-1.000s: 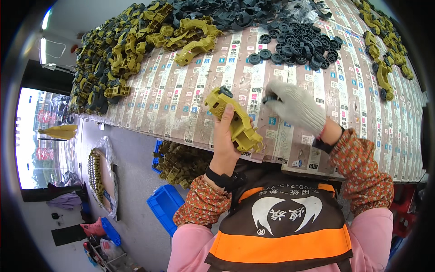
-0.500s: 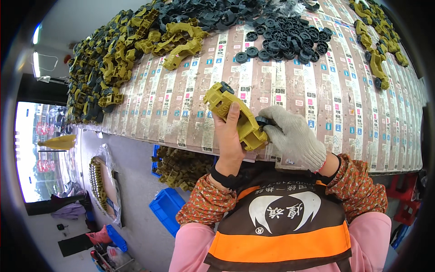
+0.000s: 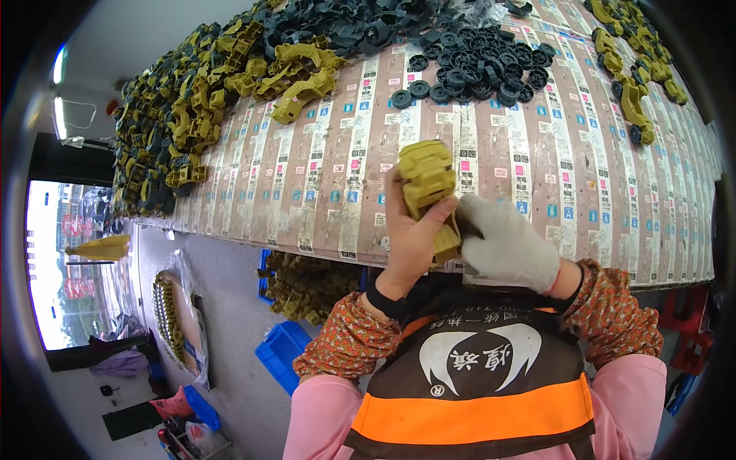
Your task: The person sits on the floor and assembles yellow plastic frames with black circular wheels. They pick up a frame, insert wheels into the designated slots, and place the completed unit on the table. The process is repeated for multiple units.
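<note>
My bare left hand (image 3: 410, 238) is wrapped round an olive-yellow toy car body (image 3: 426, 175), thumb pressed across it, and holds it tilted above the table's front edge. My right hand (image 3: 510, 244), in a pale knitted glove, is closed against the car's right side. A sliver of a dark toy wheel (image 3: 467, 218) shows between the glove and the car; the rest is hidden by the fingers. Beyond my hands lies a heap of loose black toy wheels (image 3: 491, 69) on the paper-covered table (image 3: 322, 165).
Olive car bodies and dark parts form a large pile (image 3: 176, 130) along the table's left side. More car bodies (image 3: 635, 103) lie at the far right. Below the table's front edge are a crate of olive parts (image 3: 310, 284) and a blue bin (image 3: 282, 349).
My left hand has turned the car more upright and shifted it right, so a different face shows. My right hand has moved slightly down and right, still at the car's side.
</note>
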The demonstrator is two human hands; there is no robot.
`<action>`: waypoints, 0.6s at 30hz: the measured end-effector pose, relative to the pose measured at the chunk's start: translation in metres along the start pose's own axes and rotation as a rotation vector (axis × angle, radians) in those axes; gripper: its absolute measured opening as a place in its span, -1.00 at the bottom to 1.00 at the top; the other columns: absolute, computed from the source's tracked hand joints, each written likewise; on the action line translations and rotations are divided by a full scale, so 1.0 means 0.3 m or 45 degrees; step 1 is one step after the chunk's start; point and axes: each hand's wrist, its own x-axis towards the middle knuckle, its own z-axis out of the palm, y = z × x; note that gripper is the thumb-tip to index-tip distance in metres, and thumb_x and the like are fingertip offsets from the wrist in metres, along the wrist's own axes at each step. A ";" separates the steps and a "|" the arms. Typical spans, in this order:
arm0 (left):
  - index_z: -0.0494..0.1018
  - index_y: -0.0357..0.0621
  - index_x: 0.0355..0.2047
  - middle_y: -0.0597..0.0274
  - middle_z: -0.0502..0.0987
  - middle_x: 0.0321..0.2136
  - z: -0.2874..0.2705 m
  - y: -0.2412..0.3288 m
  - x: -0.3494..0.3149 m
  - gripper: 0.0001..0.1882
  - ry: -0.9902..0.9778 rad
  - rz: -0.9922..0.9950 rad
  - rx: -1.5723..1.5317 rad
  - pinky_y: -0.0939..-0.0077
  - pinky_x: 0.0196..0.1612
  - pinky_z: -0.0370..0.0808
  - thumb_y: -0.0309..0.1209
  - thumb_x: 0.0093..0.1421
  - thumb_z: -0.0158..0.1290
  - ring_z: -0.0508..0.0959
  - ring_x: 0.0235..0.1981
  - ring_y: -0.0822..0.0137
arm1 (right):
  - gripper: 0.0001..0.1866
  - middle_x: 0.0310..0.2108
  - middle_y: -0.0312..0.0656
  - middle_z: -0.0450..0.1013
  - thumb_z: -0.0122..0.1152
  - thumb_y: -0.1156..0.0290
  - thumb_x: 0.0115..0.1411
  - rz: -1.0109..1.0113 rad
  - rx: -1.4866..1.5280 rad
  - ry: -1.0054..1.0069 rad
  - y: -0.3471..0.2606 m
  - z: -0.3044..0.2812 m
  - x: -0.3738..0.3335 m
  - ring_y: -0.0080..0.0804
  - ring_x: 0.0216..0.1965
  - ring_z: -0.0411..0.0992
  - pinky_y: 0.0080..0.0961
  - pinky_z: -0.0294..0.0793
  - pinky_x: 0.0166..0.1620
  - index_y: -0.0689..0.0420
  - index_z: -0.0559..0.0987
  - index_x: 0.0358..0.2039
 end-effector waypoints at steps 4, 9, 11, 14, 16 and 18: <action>0.18 -0.19 0.28 0.17 0.53 0.00 -0.040 0.059 0.058 -0.35 -0.180 -0.295 0.272 0.44 0.06 0.54 -0.45 0.29 0.28 0.57 0.00 0.38 | -0.66 -0.21 0.17 0.61 0.16 0.48 0.12 0.149 0.023 0.220 -0.009 -0.161 0.057 0.17 -0.17 0.62 0.03 0.59 -0.08 0.11 0.61 -0.06; 0.08 -0.08 0.38 0.03 0.52 0.01 -0.023 0.126 0.087 -0.23 -0.656 -0.594 0.491 0.34 0.08 0.51 -0.39 0.28 0.26 0.56 0.00 0.33 | -0.44 0.06 0.09 0.50 0.29 0.48 0.04 -0.462 -0.167 0.281 -0.041 -0.236 0.061 0.09 -0.07 0.60 -0.08 0.57 -0.03 0.05 0.53 0.13; 0.02 -0.04 0.43 0.01 0.52 0.02 -0.035 0.164 0.109 -0.18 -0.700 -0.789 0.307 0.31 0.08 0.51 -0.36 0.29 0.24 0.55 0.02 0.30 | -0.48 -0.07 0.03 0.55 0.33 0.45 0.03 -0.336 -0.017 -0.045 -0.005 -0.264 0.042 0.07 -0.12 0.60 -0.11 0.57 -0.06 0.05 0.54 0.08; -0.15 0.03 0.54 -0.08 0.38 0.30 -0.121 0.125 0.098 -0.06 -0.699 -0.871 -0.379 0.00 0.22 0.49 -0.18 0.35 0.19 0.51 0.21 0.05 | -0.59 -0.31 -0.16 0.54 0.40 0.37 0.10 -0.005 0.180 -0.069 0.088 -0.317 0.018 -0.27 -0.24 0.59 -0.30 0.55 -0.17 0.14 0.53 -0.03; -0.17 0.07 0.56 -0.04 0.27 0.40 -0.133 0.111 0.096 -0.04 -0.702 -0.812 -0.858 -0.34 0.32 0.38 -0.15 0.36 0.19 0.36 0.39 -0.03 | -0.63 -0.29 -0.25 0.54 0.43 0.36 0.16 0.318 0.443 -0.051 0.117 -0.332 0.006 -0.55 -0.26 0.53 -0.46 0.55 -0.21 0.21 0.54 -0.07; -0.12 0.07 0.55 0.04 0.26 0.41 -0.083 0.083 0.090 -0.06 -0.590 -0.586 -0.463 -0.31 0.31 0.41 -0.10 0.36 0.19 0.35 0.40 0.03 | -0.62 -0.28 -0.22 0.54 0.41 0.31 0.20 0.528 0.654 -0.054 0.103 -0.334 -0.009 -0.52 -0.30 0.54 -0.47 0.57 -0.24 0.23 0.53 -0.07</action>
